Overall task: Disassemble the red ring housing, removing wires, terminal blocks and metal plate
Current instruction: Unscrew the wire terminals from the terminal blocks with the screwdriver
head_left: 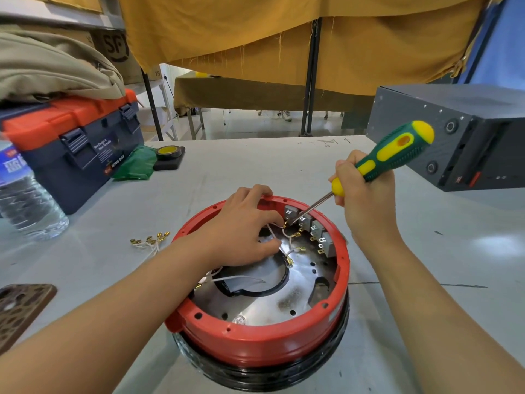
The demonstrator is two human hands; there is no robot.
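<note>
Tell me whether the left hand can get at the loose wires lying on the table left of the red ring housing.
Probably yes. The loose wires lie in the open on the table, nothing over them, just beside the left forearm. But the left hand is inside the red ring housing handling white wires, so it would have to let go and lift out first.

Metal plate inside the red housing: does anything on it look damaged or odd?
Yes. The metal plate shows dark, scorched-looking blotches near its front holes and right side, unlike its shiny centre. White wires lie loose across it, their brass terminals unplugged from the grey terminal blocks.
</note>
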